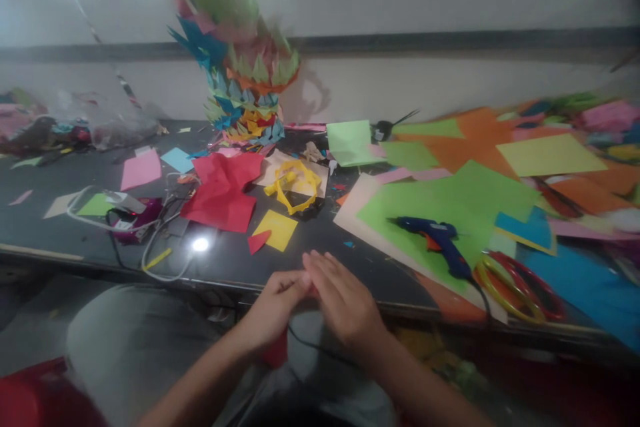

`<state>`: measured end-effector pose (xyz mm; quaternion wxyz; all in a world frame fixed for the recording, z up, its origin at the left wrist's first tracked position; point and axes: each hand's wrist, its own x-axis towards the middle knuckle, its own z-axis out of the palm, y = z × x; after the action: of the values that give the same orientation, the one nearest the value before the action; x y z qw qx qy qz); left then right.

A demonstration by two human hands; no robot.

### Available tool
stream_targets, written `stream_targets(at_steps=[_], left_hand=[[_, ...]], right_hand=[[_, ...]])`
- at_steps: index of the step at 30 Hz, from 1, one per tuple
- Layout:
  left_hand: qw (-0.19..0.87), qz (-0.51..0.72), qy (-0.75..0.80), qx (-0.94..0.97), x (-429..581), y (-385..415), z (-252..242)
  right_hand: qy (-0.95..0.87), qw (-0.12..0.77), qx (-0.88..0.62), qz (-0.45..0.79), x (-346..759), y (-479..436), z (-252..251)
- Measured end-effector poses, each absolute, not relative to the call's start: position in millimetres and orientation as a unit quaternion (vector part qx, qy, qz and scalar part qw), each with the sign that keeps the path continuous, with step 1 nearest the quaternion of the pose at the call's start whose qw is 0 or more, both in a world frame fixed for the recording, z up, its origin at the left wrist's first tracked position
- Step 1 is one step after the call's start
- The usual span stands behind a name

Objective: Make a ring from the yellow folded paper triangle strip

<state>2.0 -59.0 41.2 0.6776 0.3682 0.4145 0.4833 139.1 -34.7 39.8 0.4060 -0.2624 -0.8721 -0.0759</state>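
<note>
My left hand (280,303) and my right hand (343,300) meet at the front edge of the dark table (235,263). The fingers of both are closed together round a small piece of red paper, mostly hidden, with a bit of red showing between the fingertips. Below my left hand another red piece (276,349) shows over my lap. Just beyond my hands lie a yellow square (280,232) and a small red scrap (259,242). Farther back are a crumpled red sheet (225,197) and a ring of folded yellow paper (284,199).
A blue glue gun (443,240) and scissors with red and yellow handles (515,287) lie on green and orange sheets at the right. Cables and a purple power box (137,223) are at the left. A tall folded-paper model (250,80) stands behind.
</note>
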Motion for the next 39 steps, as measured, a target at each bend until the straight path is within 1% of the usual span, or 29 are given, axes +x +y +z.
stream_targets(at_steps=[4,7,10,12,13,14,16,17,18,21,25,26,28,30,31,33,35,37,39], left_hand=[[0.661,0.460,0.439,0.397,3.2,-44.0,43.3],[0.680,0.443,0.434,0.391,10.5,-31.4,44.5],[0.669,0.375,0.439,0.468,14.7,-16.6,57.2],[0.589,0.282,0.475,0.590,12.7,-3.9,73.3],[0.522,0.237,0.502,0.648,10.5,3.8,81.7],[0.446,0.224,0.531,0.685,8.1,12.7,89.1],[0.259,0.279,0.596,0.707,3.5,33.3,97.4],[0.192,0.292,0.626,0.697,1.6,44.4,97.5],[0.172,0.283,0.648,0.685,-0.1,55.2,95.4],[0.201,0.273,0.654,0.676,-6.1,80.4,83.7],[0.255,0.326,0.600,0.684,-17.4,86.8,83.7],[0.282,0.370,0.580,0.669,-19.4,83.4,86.7],[0.373,0.511,0.519,0.574,-20.3,71.7,91.8],[0.471,0.657,0.431,0.402,-16.3,56.1,91.2],[0.500,0.703,0.395,0.316,-12.7,47.8,87.9],[0.516,0.752,0.366,0.183,-3.1,31.5,75.7],[0.506,0.773,0.372,0.087,8.0,17.0,59.4],[0.491,0.776,0.392,0.047,18.5,4.6,43.7],[0.495,0.768,0.403,0.055,26.0,-5.3,32.4]], right_hand=[[-0.862,0.423,-0.264,-0.093,140.7,-13.9,32.5],[-0.850,0.439,-0.277,-0.087,145.9,-1.4,24.2],[-0.832,0.456,-0.311,-0.047,157.3,6.3,22.0],[-0.809,0.464,-0.361,0.002,167.1,8.9,24.8],[-0.790,0.471,-0.391,0.028,171.8,9.5,26.7],[-0.768,0.480,-0.421,0.050,175.9,9.6,28.1],[-0.722,0.498,-0.471,0.091,181.7,8.7,27.8],[-0.706,0.499,-0.490,0.114,183.0,7.6,25.8],[-0.695,0.492,-0.505,0.139,183.4,6.1,22.5],[-0.689,0.457,-0.530,0.191,180.2,1.1,9.0],[-0.696,0.448,-0.525,0.200,175.3,-1.9,-3.5],[-0.698,0.448,-0.520,0.204,174.8,-1.9,-4.3],[-0.704,0.449,-0.508,0.209,174.4,-1.3,-3.7],[-0.709,0.456,-0.496,0.208,174.8,-0.5,-1.6],[-0.709,0.463,-0.491,0.204,175.2,0.1,-0.4],[-0.701,0.481,-0.490,0.192,176.0,1.6,1.0],[-0.690,0.492,-0.497,0.187,176.6,3.4,0.0],[-0.674,0.492,-0.512,0.204,176.9,5.0,-3.4],[-0.654,0.492,-0.524,0.236,177.0,6.0,-8.3]])
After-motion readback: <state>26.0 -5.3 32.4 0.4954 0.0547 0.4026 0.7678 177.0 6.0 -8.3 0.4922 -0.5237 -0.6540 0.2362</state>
